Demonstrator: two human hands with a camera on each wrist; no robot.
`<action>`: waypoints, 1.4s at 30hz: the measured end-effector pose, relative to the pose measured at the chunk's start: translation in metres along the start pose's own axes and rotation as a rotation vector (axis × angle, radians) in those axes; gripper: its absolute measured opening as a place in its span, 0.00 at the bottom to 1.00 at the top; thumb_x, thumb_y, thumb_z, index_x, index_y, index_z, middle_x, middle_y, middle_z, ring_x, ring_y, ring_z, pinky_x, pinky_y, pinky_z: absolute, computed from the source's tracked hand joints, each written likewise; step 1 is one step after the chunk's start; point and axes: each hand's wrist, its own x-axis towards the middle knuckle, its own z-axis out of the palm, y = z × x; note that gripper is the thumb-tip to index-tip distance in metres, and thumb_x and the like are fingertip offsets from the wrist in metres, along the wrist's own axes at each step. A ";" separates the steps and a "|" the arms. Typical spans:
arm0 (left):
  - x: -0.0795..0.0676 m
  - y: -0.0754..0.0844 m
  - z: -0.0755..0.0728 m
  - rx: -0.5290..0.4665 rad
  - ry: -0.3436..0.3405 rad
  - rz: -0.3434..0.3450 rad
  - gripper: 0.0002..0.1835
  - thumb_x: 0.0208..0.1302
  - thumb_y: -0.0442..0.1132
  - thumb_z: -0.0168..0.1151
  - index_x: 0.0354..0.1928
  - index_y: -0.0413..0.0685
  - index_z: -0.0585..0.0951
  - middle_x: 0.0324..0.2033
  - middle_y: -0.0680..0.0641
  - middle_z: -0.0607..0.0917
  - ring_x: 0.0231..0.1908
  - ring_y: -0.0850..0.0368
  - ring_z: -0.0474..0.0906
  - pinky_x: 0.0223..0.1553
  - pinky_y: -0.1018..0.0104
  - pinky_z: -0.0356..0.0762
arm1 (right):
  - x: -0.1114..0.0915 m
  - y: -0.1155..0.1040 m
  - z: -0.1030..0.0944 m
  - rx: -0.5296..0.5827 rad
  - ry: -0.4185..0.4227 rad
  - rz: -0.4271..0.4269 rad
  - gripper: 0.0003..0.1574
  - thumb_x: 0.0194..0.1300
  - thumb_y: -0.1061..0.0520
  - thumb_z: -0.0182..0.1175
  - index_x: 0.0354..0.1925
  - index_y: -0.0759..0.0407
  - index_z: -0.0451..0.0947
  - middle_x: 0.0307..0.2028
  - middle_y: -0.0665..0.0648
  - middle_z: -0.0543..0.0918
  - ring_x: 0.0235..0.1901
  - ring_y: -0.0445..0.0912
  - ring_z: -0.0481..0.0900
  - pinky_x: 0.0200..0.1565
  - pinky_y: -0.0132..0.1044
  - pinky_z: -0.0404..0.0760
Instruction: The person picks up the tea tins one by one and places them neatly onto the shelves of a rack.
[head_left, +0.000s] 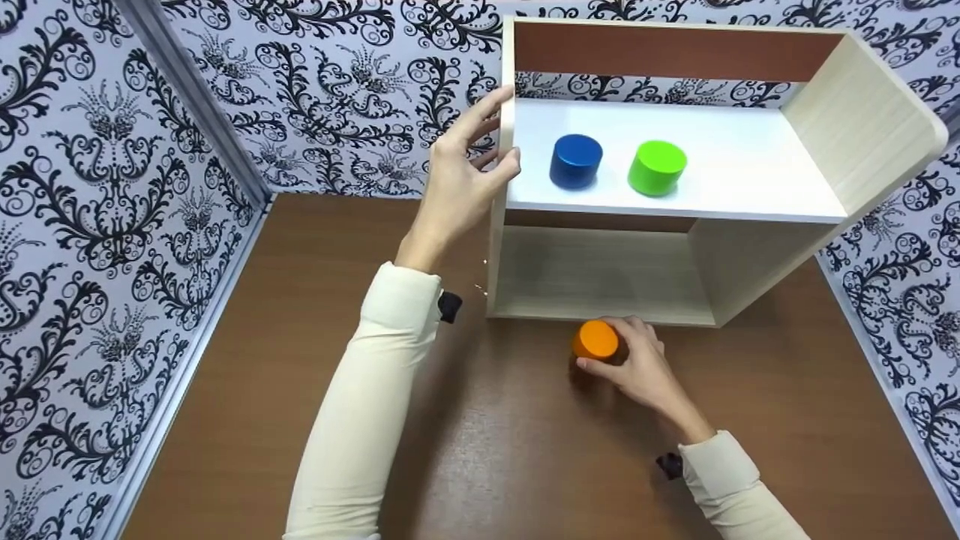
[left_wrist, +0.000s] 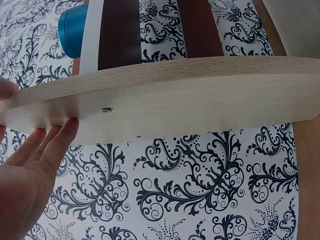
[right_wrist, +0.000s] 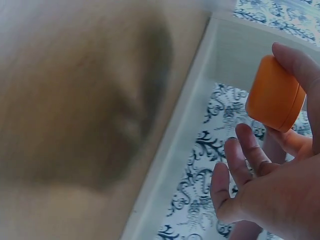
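My right hand (head_left: 641, 367) holds an orange round container (head_left: 598, 340) between thumb and forefinger, in front of the lower opening of a wooden shelf unit (head_left: 709, 259). In the right wrist view a seam runs round the orange container (right_wrist: 276, 94), and the other fingers are off it. My left hand (head_left: 469, 169) grips the unit's left side panel (head_left: 508, 124): the left wrist view has the fingers (left_wrist: 55, 145) against the panel's outer face and the thumb over its edge. A blue cylinder (head_left: 575, 161) and a green cylinder (head_left: 657, 168) stand apart on the white shelf (head_left: 750, 165).
The unit stands on a brown wooden floor (head_left: 300, 360) near the back wall. White walls with black scrollwork (head_left: 105, 187) rise at the left, back and right. Inside the unit, the lower compartment's pale board (head_left: 600, 274) shows below the white shelf.
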 end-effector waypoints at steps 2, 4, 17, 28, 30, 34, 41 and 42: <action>0.000 0.000 0.000 -0.003 -0.001 -0.001 0.34 0.62 0.24 0.65 0.71 0.48 0.73 0.68 0.47 0.74 0.62 0.53 0.75 0.59 0.67 0.82 | -0.001 -0.004 -0.003 0.002 0.007 -0.013 0.42 0.49 0.49 0.82 0.59 0.62 0.78 0.50 0.62 0.77 0.54 0.58 0.69 0.57 0.57 0.63; 0.000 0.000 -0.001 -0.007 0.000 -0.001 0.34 0.62 0.23 0.64 0.71 0.47 0.73 0.68 0.47 0.74 0.62 0.53 0.75 0.59 0.67 0.82 | -0.001 -0.009 -0.006 0.004 0.010 -0.022 0.43 0.49 0.49 0.82 0.59 0.62 0.78 0.50 0.62 0.77 0.54 0.58 0.69 0.57 0.57 0.64; 0.000 0.001 0.000 0.013 -0.005 0.001 0.34 0.62 0.25 0.65 0.71 0.49 0.73 0.68 0.48 0.74 0.62 0.54 0.75 0.59 0.67 0.82 | -0.006 -0.042 -0.027 0.005 0.021 -0.053 0.41 0.50 0.48 0.82 0.58 0.61 0.79 0.49 0.58 0.77 0.52 0.56 0.69 0.54 0.53 0.65; 0.000 0.000 0.001 -0.001 -0.002 0.006 0.34 0.62 0.24 0.64 0.71 0.47 0.73 0.68 0.47 0.74 0.62 0.53 0.75 0.59 0.67 0.82 | -0.010 -0.061 -0.043 0.004 0.046 -0.101 0.40 0.49 0.50 0.82 0.58 0.61 0.79 0.50 0.57 0.78 0.53 0.54 0.69 0.55 0.53 0.66; 0.000 0.000 0.000 0.003 -0.001 0.004 0.34 0.62 0.24 0.64 0.71 0.48 0.73 0.68 0.48 0.74 0.62 0.53 0.75 0.59 0.67 0.82 | -0.010 -0.063 -0.047 0.010 0.048 -0.106 0.41 0.49 0.51 0.82 0.58 0.61 0.78 0.51 0.58 0.78 0.53 0.54 0.68 0.54 0.53 0.67; 0.000 -0.001 0.001 0.009 -0.002 0.000 0.35 0.62 0.24 0.65 0.71 0.49 0.73 0.69 0.48 0.74 0.62 0.53 0.75 0.59 0.66 0.82 | -0.011 -0.068 -0.057 0.024 0.054 -0.116 0.41 0.49 0.52 0.82 0.59 0.61 0.78 0.51 0.58 0.77 0.53 0.52 0.68 0.53 0.52 0.69; 0.001 0.000 0.000 0.009 -0.002 -0.005 0.35 0.62 0.24 0.65 0.71 0.49 0.73 0.69 0.49 0.74 0.62 0.53 0.75 0.59 0.66 0.82 | -0.012 -0.079 -0.076 0.018 0.075 -0.145 0.40 0.50 0.53 0.81 0.59 0.61 0.78 0.52 0.57 0.77 0.52 0.49 0.67 0.50 0.51 0.68; 0.001 0.000 0.000 0.010 -0.001 -0.005 0.34 0.62 0.24 0.65 0.71 0.49 0.73 0.69 0.49 0.74 0.62 0.54 0.75 0.59 0.66 0.82 | -0.012 -0.080 -0.078 0.019 0.077 -0.148 0.39 0.50 0.54 0.81 0.59 0.61 0.78 0.52 0.57 0.77 0.52 0.48 0.66 0.50 0.51 0.67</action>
